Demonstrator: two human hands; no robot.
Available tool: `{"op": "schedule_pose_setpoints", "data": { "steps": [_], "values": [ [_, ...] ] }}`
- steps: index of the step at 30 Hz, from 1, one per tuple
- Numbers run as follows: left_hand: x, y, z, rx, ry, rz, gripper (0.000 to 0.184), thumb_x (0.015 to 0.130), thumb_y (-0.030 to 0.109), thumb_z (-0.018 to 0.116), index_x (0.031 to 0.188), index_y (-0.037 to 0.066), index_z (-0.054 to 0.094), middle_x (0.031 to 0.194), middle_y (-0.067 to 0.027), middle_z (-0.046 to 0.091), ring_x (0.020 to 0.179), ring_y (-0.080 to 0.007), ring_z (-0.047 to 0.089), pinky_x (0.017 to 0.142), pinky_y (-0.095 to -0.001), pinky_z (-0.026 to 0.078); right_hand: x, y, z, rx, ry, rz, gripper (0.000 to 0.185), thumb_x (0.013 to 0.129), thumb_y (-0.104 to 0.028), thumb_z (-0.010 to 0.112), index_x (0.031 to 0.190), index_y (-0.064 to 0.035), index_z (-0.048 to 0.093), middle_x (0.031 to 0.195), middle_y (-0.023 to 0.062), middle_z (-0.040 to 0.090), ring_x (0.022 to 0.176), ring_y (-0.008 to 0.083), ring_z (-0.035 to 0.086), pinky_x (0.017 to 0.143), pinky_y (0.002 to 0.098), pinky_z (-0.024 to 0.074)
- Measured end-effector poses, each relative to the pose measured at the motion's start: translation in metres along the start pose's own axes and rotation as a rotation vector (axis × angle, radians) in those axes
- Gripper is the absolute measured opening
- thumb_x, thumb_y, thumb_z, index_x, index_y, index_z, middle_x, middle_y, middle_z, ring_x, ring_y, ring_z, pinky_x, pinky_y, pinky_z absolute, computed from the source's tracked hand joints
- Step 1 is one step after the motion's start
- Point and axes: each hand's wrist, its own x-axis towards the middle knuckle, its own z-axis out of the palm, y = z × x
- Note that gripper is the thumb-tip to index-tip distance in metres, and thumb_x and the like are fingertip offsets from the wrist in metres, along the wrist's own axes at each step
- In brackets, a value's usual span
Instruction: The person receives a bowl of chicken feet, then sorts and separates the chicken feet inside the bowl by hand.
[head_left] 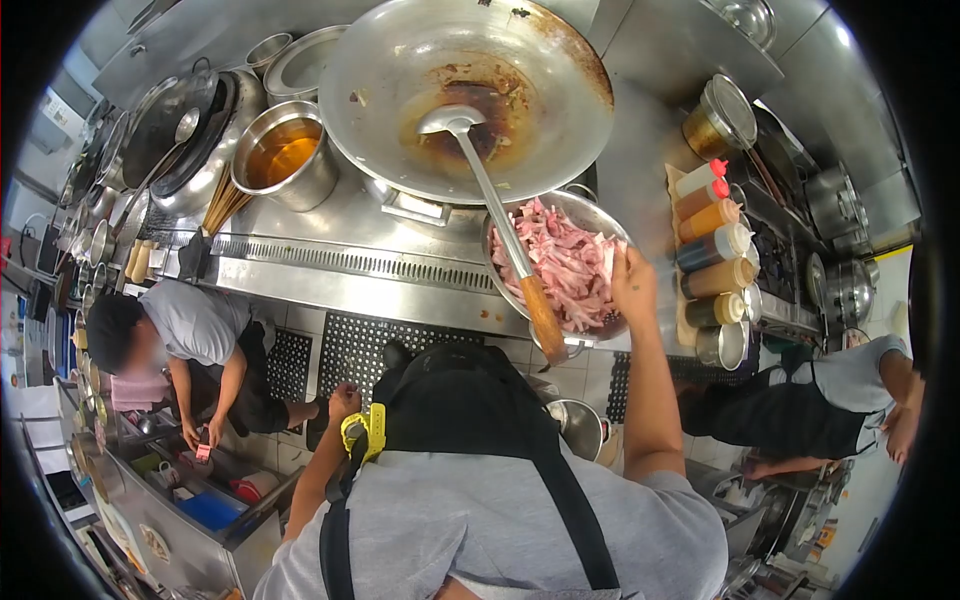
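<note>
My right hand (633, 287) is closed at the right rim of a metal bowl (493, 262), its fingers beside the raw meat strips (565, 262) heaped inside. Part of its grip is hidden. A ladle (485, 185) with a wooden handle lies across the wok's edge and over the bowl, its head in the wok (375, 130). Dark brown sauce residue (490, 115) coats the wok's bottom. Down at my left side, my left hand (345, 401) has its fingers curled, with nothing visible in them. A yellow band is on that wrist.
A pot (318, 180) of orange-brown liquid stands left of the wok. Several squeeze bottles (712, 245) line the right side. One co-worker (200, 320) bends over at left, holding a small red and white item; another person (800, 405) stands at right. Black mats cover parts of the floor.
</note>
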Motion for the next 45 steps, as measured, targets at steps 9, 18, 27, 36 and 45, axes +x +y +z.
{"op": "schedule_pose_setpoints", "data": {
  "steps": [9, 18, 27, 36, 45],
  "values": [
    [-0.010, 0.032, 0.001, 0.095, 0.045, -0.056, 0.032, 0.085, 0.029, 0.067, 0.109, 0.007, 0.072, 0.095, -0.0178, 0.075, 0.096, -0.0361, 0.072, 0.086, -0.0462, 0.056, 0.005, 0.045, 0.012, -0.035, 0.057, -0.248, 0.028, 0.102, -0.022, 0.053, 0.098, 0.0033, 0.064, 0.083, 0.0257, 0.065, 0.072, 0.0344, 0.062, 0.067, 0.0465, 0.0481],
    [-0.047, 0.063, -0.012, 0.015, 0.020, -0.278, 0.037, 0.083, 0.023, 0.061, 0.116, 0.012, 0.073, 0.118, -0.0172, 0.072, 0.113, -0.0332, 0.068, 0.098, -0.0438, 0.053, 0.038, -0.009, 0.070, 0.146, -0.213, -0.287, 0.025, 0.100, -0.022, 0.054, 0.105, 0.0002, 0.065, 0.093, 0.0237, 0.068, 0.080, 0.0389, 0.064, 0.074, 0.0489, 0.0505],
    [-0.077, 0.032, -0.012, -0.090, 0.156, -0.308, 0.038, 0.084, 0.025, 0.061, 0.116, 0.006, 0.070, 0.120, -0.0216, 0.070, 0.113, -0.0386, 0.066, 0.098, -0.0477, 0.053, 0.048, -0.097, 0.098, 0.092, -0.436, -0.364, 0.026, 0.101, -0.021, 0.054, 0.106, -0.0002, 0.067, 0.093, 0.0183, 0.068, 0.082, 0.0318, 0.064, 0.076, 0.0440, 0.0510],
    [-0.150, 0.003, -0.022, -0.113, 0.152, -0.506, 0.043, 0.084, 0.026, 0.062, 0.119, 0.003, 0.069, 0.125, -0.0217, 0.068, 0.119, -0.0364, 0.064, 0.103, -0.0450, 0.051, 0.059, -0.128, 0.099, 0.082, -0.543, -0.369, 0.026, 0.102, -0.021, 0.054, 0.107, -0.0006, 0.069, 0.092, 0.0129, 0.069, 0.084, 0.0247, 0.063, 0.077, 0.0391, 0.0514],
    [-0.130, -0.018, -0.003, -0.120, 0.272, -0.400, 0.034, 0.081, 0.026, 0.064, 0.108, 0.008, 0.073, 0.111, -0.0208, 0.072, 0.110, -0.0373, 0.068, 0.097, -0.0465, 0.054, 0.082, -0.082, 0.066, 0.146, -0.574, -0.227, 0.026, 0.103, -0.020, 0.053, 0.108, -0.0010, 0.071, 0.092, 0.0075, 0.069, 0.086, 0.0176, 0.063, 0.079, 0.0341, 0.0519]
  ]
}}
